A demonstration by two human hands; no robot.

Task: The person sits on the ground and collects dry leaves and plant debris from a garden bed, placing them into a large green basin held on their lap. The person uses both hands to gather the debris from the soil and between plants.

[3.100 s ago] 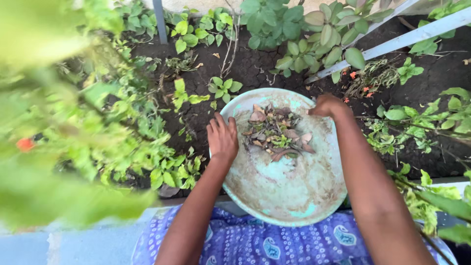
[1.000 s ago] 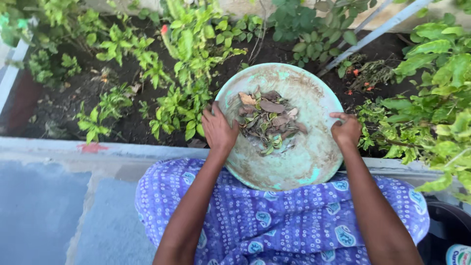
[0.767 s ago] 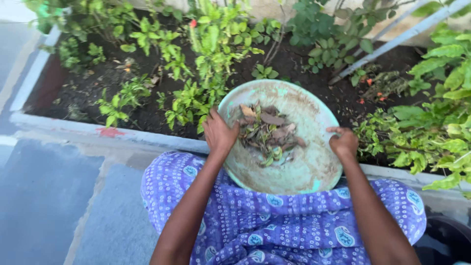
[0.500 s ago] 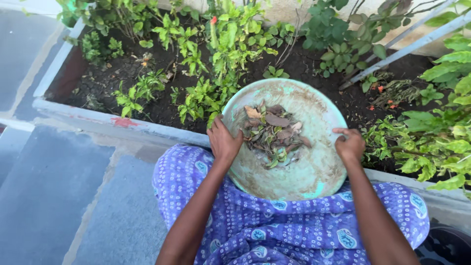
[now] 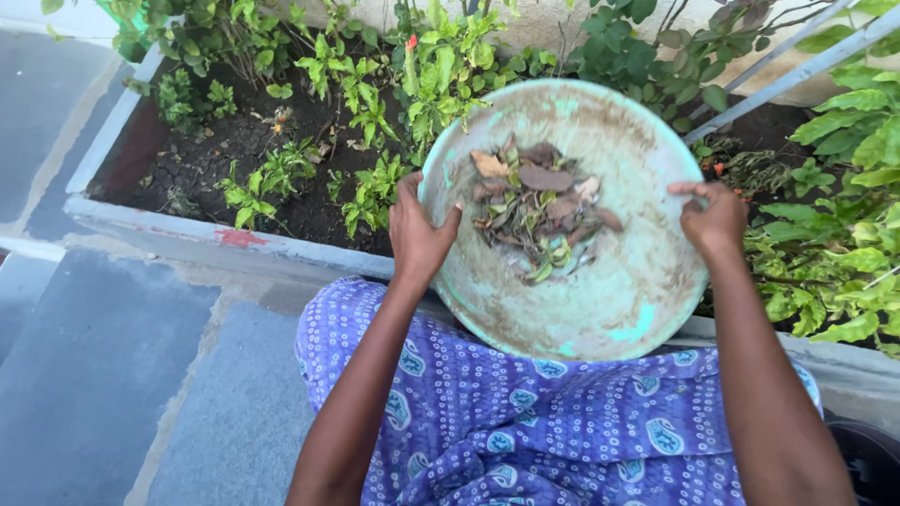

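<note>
The left hand grips the left rim of a wide, round, shallow pale-green basin whose worn inner surface is smeared with brown dirt. Its fingers lie up along the outside of the rim and the thumb hooks over the edge into the bowl. The right hand is closed on the right rim, fingers curled over the edge with the knuckles facing up. Between the two hands, the basin is held up in front of the person's body, above the near edge of a raised garden bed.

In the far half of the basin lies a loose heap of dry brown leaves mixed with a few green scraps. The near half is bare.

Below the basin, a purple cloth printed with white dots and blue medallions covers the person's lap. To the left, the bed's grey concrete kerb bears a patch of red paint. Dark cracked soil fills the bed, with low green leafy plants spread across it on the left and larger light-green foliage crowding the right side. A pale grey metal bar slants across the far right corner. Grey paving fills the near left.
</note>
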